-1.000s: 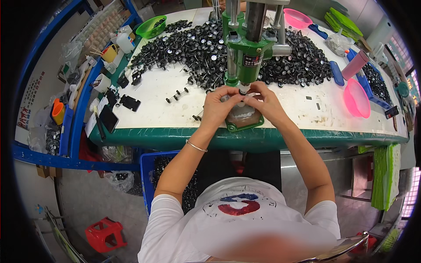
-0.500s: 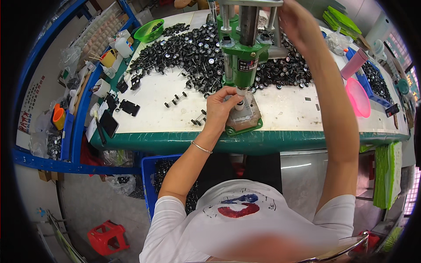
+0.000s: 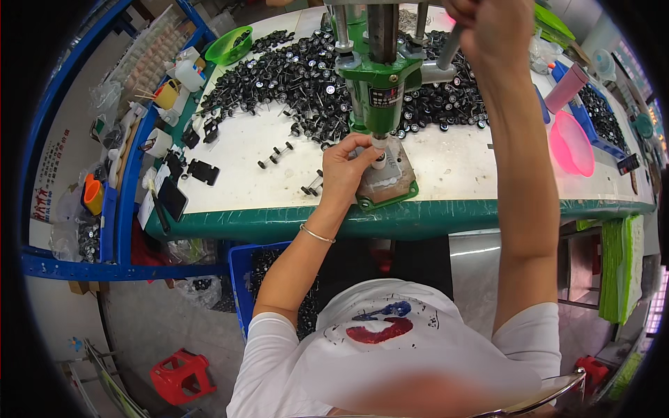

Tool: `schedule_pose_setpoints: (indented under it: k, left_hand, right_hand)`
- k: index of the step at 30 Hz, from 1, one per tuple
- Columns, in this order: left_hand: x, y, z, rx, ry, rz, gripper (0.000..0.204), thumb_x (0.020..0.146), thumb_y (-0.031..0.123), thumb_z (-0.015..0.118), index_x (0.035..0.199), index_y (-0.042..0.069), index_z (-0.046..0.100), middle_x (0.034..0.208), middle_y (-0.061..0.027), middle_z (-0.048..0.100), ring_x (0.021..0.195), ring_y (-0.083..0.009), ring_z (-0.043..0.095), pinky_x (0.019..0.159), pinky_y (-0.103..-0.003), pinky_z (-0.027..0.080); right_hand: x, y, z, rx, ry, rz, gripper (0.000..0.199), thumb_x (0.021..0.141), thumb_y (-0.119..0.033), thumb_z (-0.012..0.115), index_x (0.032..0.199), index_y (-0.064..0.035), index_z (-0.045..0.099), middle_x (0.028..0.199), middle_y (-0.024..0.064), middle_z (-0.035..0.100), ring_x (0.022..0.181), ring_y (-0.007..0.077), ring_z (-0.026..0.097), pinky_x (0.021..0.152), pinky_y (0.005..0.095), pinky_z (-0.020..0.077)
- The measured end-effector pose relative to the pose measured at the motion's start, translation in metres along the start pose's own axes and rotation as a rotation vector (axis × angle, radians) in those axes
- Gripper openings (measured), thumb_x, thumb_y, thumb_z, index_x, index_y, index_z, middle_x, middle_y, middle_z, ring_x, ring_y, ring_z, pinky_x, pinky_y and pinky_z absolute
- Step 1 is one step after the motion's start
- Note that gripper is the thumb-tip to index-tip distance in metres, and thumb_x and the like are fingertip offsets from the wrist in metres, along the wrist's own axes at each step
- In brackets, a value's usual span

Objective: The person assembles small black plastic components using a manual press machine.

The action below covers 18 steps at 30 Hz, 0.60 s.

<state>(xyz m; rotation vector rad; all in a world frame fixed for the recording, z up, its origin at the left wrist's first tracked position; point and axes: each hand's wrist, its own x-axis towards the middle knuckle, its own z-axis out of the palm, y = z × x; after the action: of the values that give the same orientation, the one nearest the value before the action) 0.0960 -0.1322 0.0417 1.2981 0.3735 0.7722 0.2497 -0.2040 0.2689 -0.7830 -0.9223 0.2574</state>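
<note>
While the left hand (image 3: 346,169) lay at the foot of the green press (image 3: 380,90) in the upper middle of the frame, its fingertips were pinched narrowly on a small white piece (image 3: 378,161) under the ram, above the grey base plate (image 3: 390,182); the right hand (image 3: 496,26) was raised at the top edge, right of centre, closed in a fist around the press's grey lever (image 3: 446,50); a thin bracelet (image 3: 317,235) ringed the left wrist. Behind and to both sides of the press a wide heap of small black wheels (image 3: 293,76) covered the white table (image 3: 240,150); two axle pairs (image 3: 275,155) lay apart from the heap, left of the left hand, and another (image 3: 311,187) lay just beside that hand. A green bowl (image 3: 228,45) stood at the upper left, a pink bowl (image 3: 573,143) at the right; a blue crate (image 3: 245,279) of more wheels sat below the table's green edge, left of the left forearm; a red stool (image 3: 179,376) stood on the floor at lower left.
</note>
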Motion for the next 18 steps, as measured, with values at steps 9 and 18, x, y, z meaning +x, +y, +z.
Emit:
schedule_pose_setpoints:
  k: [9, 18]
  left_hand:
    - [0.0, -0.006, -0.001, 0.049, 0.018, 0.03, 0.008, 0.079, 0.002, 0.071, 0.088, 0.0, 0.07, 0.084, 0.0013, 0.064, 0.072, -0.0065, 0.06, 0.067, -0.02, 0.047]
    - [0.0, -0.007, -0.006, 0.065, 0.018, -0.037, 0.01, 0.079, 0.005, 0.071, 0.088, 0.001, 0.071, 0.082, 0.0005, 0.064, 0.07, -0.0065, 0.06, 0.064, -0.021, 0.047]
  right_hand:
    - [-0.03, 0.01, -0.031, 0.216, -0.249, -0.31, 0.028, 0.09, -0.025, 0.052, 0.067, -0.0109, 0.045, 0.057, 0.0003, 0.041, 0.047, 0.0112, 0.033, 0.046, 0.0269, 0.0292]
    - [-0.023, 0.011, -0.019, 0.093, -0.029, -0.201, 0.038, 0.092, -0.022, 0.052, 0.063, -0.0126, 0.029, 0.054, -0.003, 0.021, 0.046, 0.0077, 0.016, 0.043, 0.0276, 0.0145]
